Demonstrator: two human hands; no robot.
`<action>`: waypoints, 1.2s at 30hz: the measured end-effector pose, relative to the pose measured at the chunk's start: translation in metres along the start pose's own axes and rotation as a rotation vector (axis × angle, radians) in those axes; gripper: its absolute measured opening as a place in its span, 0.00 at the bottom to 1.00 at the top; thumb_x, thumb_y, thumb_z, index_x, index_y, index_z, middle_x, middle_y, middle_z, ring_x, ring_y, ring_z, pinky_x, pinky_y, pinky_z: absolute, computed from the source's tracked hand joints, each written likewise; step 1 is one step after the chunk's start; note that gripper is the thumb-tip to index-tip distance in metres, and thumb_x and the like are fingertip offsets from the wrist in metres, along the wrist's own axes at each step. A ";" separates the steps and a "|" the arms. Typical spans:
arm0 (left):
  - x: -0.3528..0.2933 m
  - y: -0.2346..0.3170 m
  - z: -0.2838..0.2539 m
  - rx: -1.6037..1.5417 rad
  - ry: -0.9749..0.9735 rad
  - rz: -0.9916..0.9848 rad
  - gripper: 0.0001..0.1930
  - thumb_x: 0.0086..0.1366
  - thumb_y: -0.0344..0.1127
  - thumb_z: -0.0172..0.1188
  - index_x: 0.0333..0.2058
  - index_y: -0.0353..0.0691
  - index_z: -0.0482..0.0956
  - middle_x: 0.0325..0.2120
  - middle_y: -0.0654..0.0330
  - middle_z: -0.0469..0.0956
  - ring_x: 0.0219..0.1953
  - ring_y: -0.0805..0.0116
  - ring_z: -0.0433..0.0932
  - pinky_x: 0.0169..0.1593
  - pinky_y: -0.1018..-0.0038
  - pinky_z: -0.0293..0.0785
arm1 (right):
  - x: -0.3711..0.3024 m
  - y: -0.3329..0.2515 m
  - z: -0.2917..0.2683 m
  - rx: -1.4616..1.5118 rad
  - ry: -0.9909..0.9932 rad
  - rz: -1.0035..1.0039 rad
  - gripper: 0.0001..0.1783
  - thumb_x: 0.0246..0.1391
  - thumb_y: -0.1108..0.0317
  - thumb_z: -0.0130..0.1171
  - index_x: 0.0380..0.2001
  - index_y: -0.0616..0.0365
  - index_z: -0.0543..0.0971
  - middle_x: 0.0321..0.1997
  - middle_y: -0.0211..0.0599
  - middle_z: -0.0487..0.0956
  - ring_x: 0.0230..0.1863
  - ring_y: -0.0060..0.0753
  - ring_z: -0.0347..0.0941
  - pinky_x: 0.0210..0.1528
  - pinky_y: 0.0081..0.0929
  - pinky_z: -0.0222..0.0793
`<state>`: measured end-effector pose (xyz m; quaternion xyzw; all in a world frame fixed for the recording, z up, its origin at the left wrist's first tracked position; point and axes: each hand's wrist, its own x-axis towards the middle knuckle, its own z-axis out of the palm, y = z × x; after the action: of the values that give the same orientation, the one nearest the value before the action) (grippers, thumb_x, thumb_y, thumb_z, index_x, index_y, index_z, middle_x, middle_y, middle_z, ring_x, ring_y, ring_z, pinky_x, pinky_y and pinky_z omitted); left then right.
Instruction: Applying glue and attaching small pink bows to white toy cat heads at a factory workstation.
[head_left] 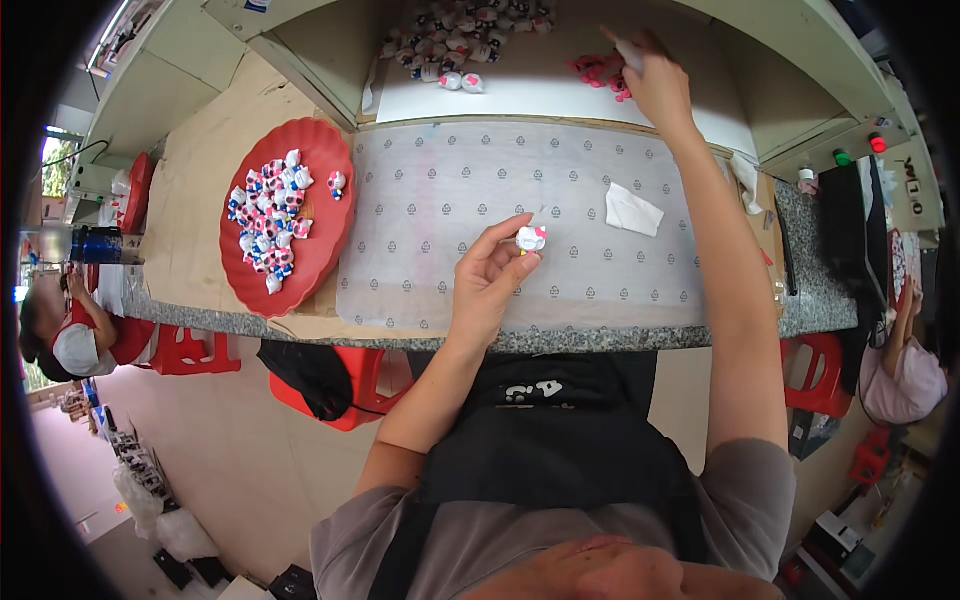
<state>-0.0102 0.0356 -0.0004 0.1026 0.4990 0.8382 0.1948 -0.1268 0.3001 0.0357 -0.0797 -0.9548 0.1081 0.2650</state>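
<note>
My left hand (490,278) is closed, its thumb and fingers pinching a small white figurine head (532,239) with pink patches, just above the patterned sheet. On the far right, my right hand (657,85) reaches into the booth, beside a small heap of pink pieces (596,70). One of its fingers is stretched out, with a white wrap (630,54) around it; the other fingers are partly hidden, and nothing held shows. A folded white tissue (634,210) lies on the sheet to the right of the figurine head.
Left of the sheet (400,250) stands a red scalloped plate (337,245) bearing several white, blue and pink figurines (268,220). More figurines (460,40) are heaped at the back of the booth. The booth's walls (790,130) flank my right arm. Other people sit at both sides.
</note>
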 end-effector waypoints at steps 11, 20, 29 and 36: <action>-0.001 0.000 -0.004 0.026 -0.054 -0.010 0.20 0.52 0.20 0.52 0.45 0.33 0.65 0.35 0.60 0.69 0.36 0.74 0.70 0.42 0.78 0.67 | 0.024 0.019 0.023 0.443 -0.106 -0.216 0.14 0.40 0.72 0.52 0.34 0.58 0.72 0.33 0.38 0.75 0.36 0.41 0.70 0.40 0.29 0.65; 0.000 -0.003 -0.006 0.039 -0.052 0.015 0.19 0.52 0.20 0.52 0.45 0.32 0.65 0.35 0.60 0.70 0.36 0.75 0.70 0.43 0.78 0.67 | 0.001 -0.022 -0.008 0.126 -0.355 0.055 0.16 0.39 0.71 0.55 0.37 0.58 0.74 0.32 0.47 0.74 0.35 0.46 0.70 0.38 0.31 0.64; -0.004 -0.003 -0.004 0.005 -0.043 0.008 0.19 0.52 0.20 0.52 0.45 0.33 0.66 0.36 0.62 0.68 0.35 0.78 0.69 0.39 0.83 0.65 | 0.002 -0.013 -0.004 0.090 -0.382 -0.197 0.16 0.40 0.69 0.57 0.37 0.57 0.73 0.33 0.45 0.74 0.34 0.47 0.69 0.38 0.32 0.64; -0.002 0.001 -0.002 -0.006 -0.018 0.001 0.19 0.53 0.22 0.52 0.45 0.32 0.64 0.36 0.59 0.70 0.36 0.73 0.71 0.41 0.76 0.68 | -0.035 -0.014 -0.034 0.673 -0.242 0.016 0.08 0.41 0.71 0.56 0.27 0.62 0.73 0.25 0.37 0.74 0.27 0.31 0.70 0.32 0.22 0.64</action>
<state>-0.0087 0.0328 -0.0004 0.1098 0.4945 0.8389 0.1992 -0.0805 0.2851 0.0504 0.0178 -0.8895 0.4273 0.1607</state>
